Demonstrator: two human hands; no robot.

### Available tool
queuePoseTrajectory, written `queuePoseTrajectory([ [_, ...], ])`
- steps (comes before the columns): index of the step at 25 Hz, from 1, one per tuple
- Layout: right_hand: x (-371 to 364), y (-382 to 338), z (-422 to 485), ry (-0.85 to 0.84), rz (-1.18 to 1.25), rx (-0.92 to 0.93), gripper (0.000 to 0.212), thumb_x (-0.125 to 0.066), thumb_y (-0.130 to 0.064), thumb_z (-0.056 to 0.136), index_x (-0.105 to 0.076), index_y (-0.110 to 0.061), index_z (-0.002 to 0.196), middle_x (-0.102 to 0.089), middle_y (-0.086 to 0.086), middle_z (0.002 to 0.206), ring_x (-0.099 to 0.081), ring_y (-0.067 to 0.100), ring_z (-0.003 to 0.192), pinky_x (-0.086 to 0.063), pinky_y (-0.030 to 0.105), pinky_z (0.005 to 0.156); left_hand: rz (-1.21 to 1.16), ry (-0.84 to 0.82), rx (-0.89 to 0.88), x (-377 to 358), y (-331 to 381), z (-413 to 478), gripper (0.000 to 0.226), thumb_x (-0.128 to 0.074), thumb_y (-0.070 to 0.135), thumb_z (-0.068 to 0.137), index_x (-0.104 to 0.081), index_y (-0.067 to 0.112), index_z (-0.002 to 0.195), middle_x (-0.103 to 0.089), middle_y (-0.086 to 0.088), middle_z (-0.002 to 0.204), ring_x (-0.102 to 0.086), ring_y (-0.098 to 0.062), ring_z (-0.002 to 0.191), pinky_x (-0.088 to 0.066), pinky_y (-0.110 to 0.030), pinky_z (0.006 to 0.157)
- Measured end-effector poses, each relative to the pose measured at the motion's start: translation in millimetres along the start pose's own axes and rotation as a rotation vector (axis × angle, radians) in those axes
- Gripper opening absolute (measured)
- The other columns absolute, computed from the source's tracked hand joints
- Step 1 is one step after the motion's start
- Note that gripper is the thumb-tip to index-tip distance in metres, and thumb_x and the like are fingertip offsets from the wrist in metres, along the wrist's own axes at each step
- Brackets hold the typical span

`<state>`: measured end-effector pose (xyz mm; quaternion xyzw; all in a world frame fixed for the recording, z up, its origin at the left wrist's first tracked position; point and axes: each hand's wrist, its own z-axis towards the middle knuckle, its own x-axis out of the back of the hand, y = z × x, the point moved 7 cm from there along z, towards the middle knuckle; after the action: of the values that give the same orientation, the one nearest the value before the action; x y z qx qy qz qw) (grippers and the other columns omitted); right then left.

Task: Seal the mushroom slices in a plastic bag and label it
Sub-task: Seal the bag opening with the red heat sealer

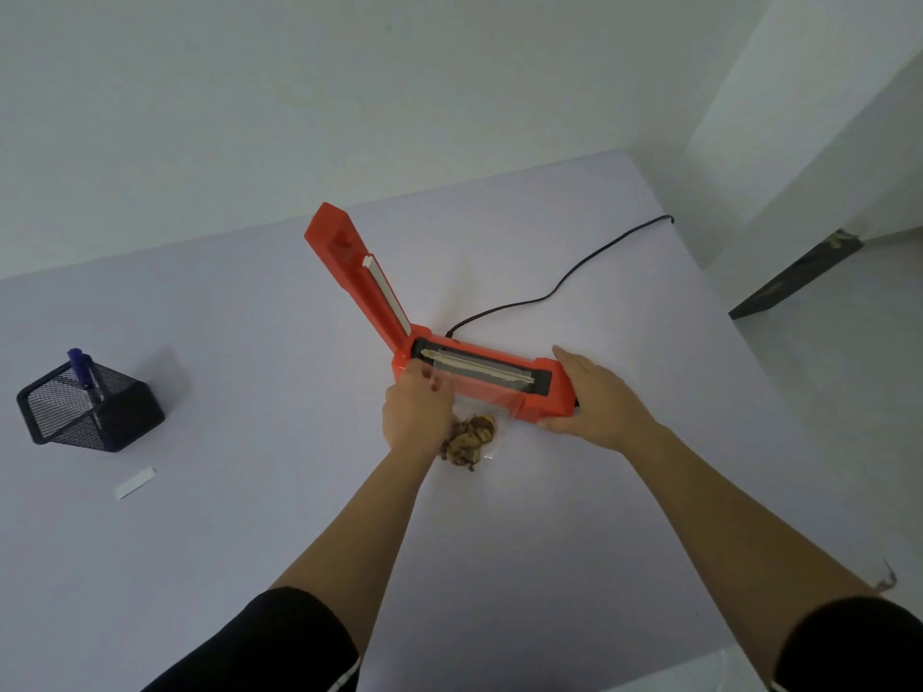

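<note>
**Bag mouth laid on open heat sealer, both hands at the machine**

Surface: plain pale lilac desk (pixel 249 516) set in a corner of white walls (pixel 349 92). Grey floor and a dark strip show past the desk's right edge.

Orange heat sealer (pixel 547 392) sits mid-desk. The base's long axis runs left to right, its right end a bit nearer the person. Its lid (pixel 359 272) is hinged at the left end and stands open, pointing up and away to the left. A black cord (pixel 549 292) runs from the back of the base toward the far right desk edge.

The clear plastic bag (pixel 499 417) lies on the desk just in front of the sealer, its mouth pointing away from the person and draped over the sealing strip (pixel 479 369). The mushroom slices (pixel 469 439) are bunched at the near end.

The left hand (pixel 417 412) has its fingers (pixel 429 379) pinching the bag's left edge near the hinge. The right hand (pixel 594 392) rests on the base's right end, fingers (pixel 569 362) straight and together, thumb on the near face. Black sleeves are pushed up on both arms.

Far left: a black mesh pen holder (pixel 90 412) with a blue pen (pixel 80 367) in it, and a white label strip (pixel 135 483) flat on the desk just in front of it.
</note>
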<state>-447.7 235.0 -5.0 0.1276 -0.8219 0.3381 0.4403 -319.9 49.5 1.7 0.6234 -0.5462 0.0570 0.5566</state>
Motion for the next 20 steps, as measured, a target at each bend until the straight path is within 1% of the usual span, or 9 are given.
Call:
queuePoseTrajectory([
  [2, -3, 1, -1, 0.014, 0.012, -0.001, 0.102, -0.075, -0.044, 0.072, -0.013, -0.015, 0.148, -0.028, 0.007, 0.153, -0.034, 0.026, 0.136, -0.030, 0.042, 0.112, 0.039, 0.065, 0.005, 3, 3, -2, 0.014, -0.049, 0.024, 0.091, -0.054, 0.014, 0.100, -0.063, -0.004, 0.085, -0.062, -0.022, 0.071, -0.048, -0.029, 0.057],
  [4, -3, 1, -1, 0.040, 0.020, 0.003, 0.101, -0.074, -0.042, 0.073, -0.013, -0.014, 0.148, -0.027, 0.006, 0.153, -0.034, 0.026, 0.136, -0.030, 0.041, 0.112, 0.086, 0.125, -0.036, 3, 8, -4, 0.010, -0.048, 0.022, 0.091, -0.056, 0.015, 0.092, -0.063, -0.005, 0.081, -0.062, -0.024, 0.068, -0.052, -0.033, 0.059],
  [6, -2, 0, -1, 0.055, -0.007, 0.007, 0.100, -0.073, -0.043, 0.074, -0.012, -0.014, 0.148, -0.026, 0.006, 0.154, -0.034, 0.026, 0.136, -0.028, 0.041, 0.113, 0.136, 0.159, -0.113, 0, 13, -7, 0.011, -0.046, 0.019, 0.093, -0.053, 0.016, 0.085, -0.061, -0.006, 0.078, -0.059, -0.024, 0.064, -0.049, -0.032, 0.056],
  [7, -1, 0, -1, 0.057, -0.025, 0.011, 0.100, -0.073, -0.044, 0.074, -0.012, -0.014, 0.148, -0.026, 0.005, 0.154, -0.033, 0.026, 0.137, -0.027, 0.041, 0.113, 0.169, 0.165, -0.161, -1, 15, -9, 0.014, -0.045, 0.019, 0.094, -0.051, 0.016, 0.082, -0.061, -0.006, 0.076, -0.058, -0.024, 0.061, -0.048, -0.030, 0.054],
  [9, -2, -1, -1, 0.059, -0.043, 0.017, 0.100, -0.072, -0.045, 0.075, -0.012, -0.014, 0.148, -0.025, 0.005, 0.154, -0.032, 0.026, 0.137, -0.026, 0.040, 0.114, 0.261, 0.160, -0.252, -4, 20, -10, 0.017, -0.043, 0.016, 0.095, -0.050, 0.014, 0.080, -0.060, -0.007, 0.073, -0.057, -0.025, 0.059, -0.050, -0.032, 0.054],
  [13, -2, -1, -1, 0.071, -0.066, 0.032, 0.099, -0.071, -0.045, 0.075, -0.012, -0.013, 0.148, -0.024, 0.006, 0.155, -0.032, 0.026, 0.137, -0.025, 0.039, 0.114, 0.425, 0.132, -0.391, -7, 28, -12, 0.012, -0.045, 0.002, 0.091, -0.053, 0.009, 0.085, -0.060, -0.009, 0.073, -0.055, -0.028, 0.057, -0.049, -0.033, 0.052],
  [15, -2, -1, -1, 0.072, -0.074, 0.030, 0.099, -0.070, -0.046, 0.075, -0.012, -0.013, 0.148, -0.024, 0.006, 0.155, -0.033, 0.026, 0.137, -0.024, 0.039, 0.115, 0.405, 0.114, -0.386, -7, 26, -13, 0.010, -0.043, 0.009, 0.095, -0.052, 0.010, 0.092, -0.060, -0.008, 0.075, -0.057, -0.027, 0.059, -0.051, -0.035, 0.055],
  [17, -2, -1, 0, 0.074, -0.086, 0.030, 0.099, -0.070, -0.047, 0.076, -0.012, -0.013, 0.148, -0.024, 0.005, 0.155, -0.031, 0.025, 0.138, -0.021, 0.040, 0.116, 0.341, 0.093, -0.328, -6, 18, -14, 0.015, -0.035, 0.021, 0.099, -0.046, 0.012, 0.102, -0.060, -0.008, 0.078, -0.060, -0.029, 0.061, -0.054, -0.039, 0.060],
  [20, -4, -2, 0, 0.074, -0.139, 0.038, 0.099, -0.067, -0.048, 0.077, -0.009, -0.011, 0.148, -0.021, 0.005, 0.155, -0.028, 0.023, 0.140, -0.017, 0.039, 0.116, 0.253, 0.040, -0.304, -7, 11, -14, 0.021, -0.029, 0.032, 0.100, -0.039, 0.014, 0.104, -0.065, -0.009, 0.079, -0.062, -0.030, 0.063, -0.056, -0.044, 0.063],
])
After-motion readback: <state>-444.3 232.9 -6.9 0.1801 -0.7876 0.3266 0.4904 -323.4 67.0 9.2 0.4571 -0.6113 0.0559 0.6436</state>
